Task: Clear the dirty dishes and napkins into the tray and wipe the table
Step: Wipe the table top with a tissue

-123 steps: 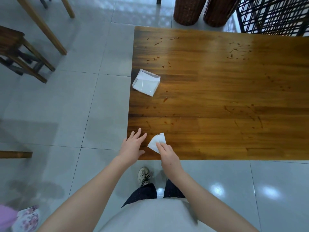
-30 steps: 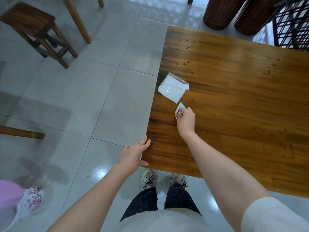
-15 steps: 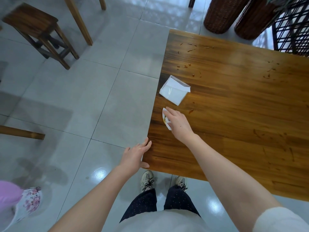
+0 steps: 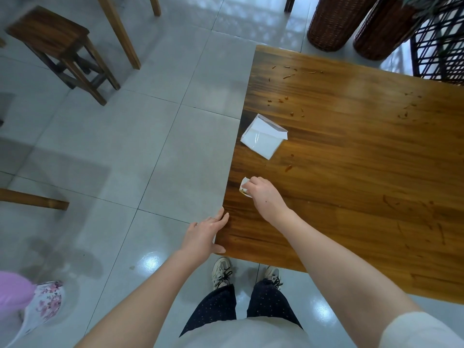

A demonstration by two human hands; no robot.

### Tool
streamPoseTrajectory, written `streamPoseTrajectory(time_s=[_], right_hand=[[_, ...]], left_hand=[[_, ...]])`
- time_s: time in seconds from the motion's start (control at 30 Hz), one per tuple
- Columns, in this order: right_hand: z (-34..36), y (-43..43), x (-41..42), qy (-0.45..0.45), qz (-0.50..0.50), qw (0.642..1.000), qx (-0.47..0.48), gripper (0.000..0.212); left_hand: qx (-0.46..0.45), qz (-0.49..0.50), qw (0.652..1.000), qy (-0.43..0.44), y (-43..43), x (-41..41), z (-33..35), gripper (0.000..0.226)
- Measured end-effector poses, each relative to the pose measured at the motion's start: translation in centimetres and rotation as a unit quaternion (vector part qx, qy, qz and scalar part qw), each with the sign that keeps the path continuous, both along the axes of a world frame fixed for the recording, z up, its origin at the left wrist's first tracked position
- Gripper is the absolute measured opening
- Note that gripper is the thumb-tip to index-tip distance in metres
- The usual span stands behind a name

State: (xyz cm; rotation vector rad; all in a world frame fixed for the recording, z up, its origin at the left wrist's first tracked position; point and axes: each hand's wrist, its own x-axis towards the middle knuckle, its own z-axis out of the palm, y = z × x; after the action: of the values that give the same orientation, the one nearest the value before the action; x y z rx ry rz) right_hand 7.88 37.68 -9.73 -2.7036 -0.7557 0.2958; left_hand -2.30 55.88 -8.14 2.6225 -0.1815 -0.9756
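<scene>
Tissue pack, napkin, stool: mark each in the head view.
tissue pack point(image 4: 262, 140), head view, middle of its white top face.
napkin point(image 4: 243, 189), head view, the stained part that shows.
stool point(image 4: 47, 33), head view, middle of the wooden seat.

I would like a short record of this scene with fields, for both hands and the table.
right hand: pinches a stained napkin against the table
left hand: fingers straight, resting on the table corner
tissue pack: on the table beyond the napkin, not touching
crumbs: scattered over the table
stool: on the floor, left of the table
</scene>
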Motion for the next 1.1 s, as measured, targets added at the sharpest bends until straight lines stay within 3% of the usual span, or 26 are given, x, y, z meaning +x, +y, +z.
streamPoseTrajectory(time_s=[0.17, 0.3, 0.37, 0.6, 0.77, 0.93, 1.1], right_hand=[[0.1, -0.7, 2.9, 0.006, -0.111, 0.994, 0.016, 0.028], [0.0, -3.9, 5.2, 0.034, -0.293, 0.955, 0.044, 0.014], [-0.1, -3.6, 4.9, 0.031, -0.337, 0.940, 0.050, 0.013], [-0.6, 1.8, -0.1, 0.023, -0.243, 0.967, 0.078, 0.021], [-0.6, -0.6, -1.8, 0.024, -0.161, 0.985, 0.057, 0.023], [-0.3, -7.9, -2.9, 0.006, -0.249, 0.966, 0.073, 0.019], [0.1, -14.5, -4.7, -0.002, -0.420, 0.901, 0.107, 0.020]], left_hand=[[0.004, -0.001, 1.000, -0.001, 0.0, -0.1, -0.1, 0.092], [0.005, 0.006, 1.000, 0.005, 0.0, -0.1, 0.2, 0.092], [0.013, 0.002, 1.000, 0.010, -0.1, 0.1, 0.3, 0.092], [0.082, -0.031, 0.996, 0.023, -1.0, 0.6, 0.8, 0.093], [0.088, -0.028, 0.996, 0.015, -1.3, 0.4, 1.2, 0.092], [0.089, -0.028, 0.995, 0.030, -1.3, 0.5, 1.5, 0.092], [0.074, -0.015, 0.997, 0.027, -1.1, 0.2, 1.5, 0.092]])
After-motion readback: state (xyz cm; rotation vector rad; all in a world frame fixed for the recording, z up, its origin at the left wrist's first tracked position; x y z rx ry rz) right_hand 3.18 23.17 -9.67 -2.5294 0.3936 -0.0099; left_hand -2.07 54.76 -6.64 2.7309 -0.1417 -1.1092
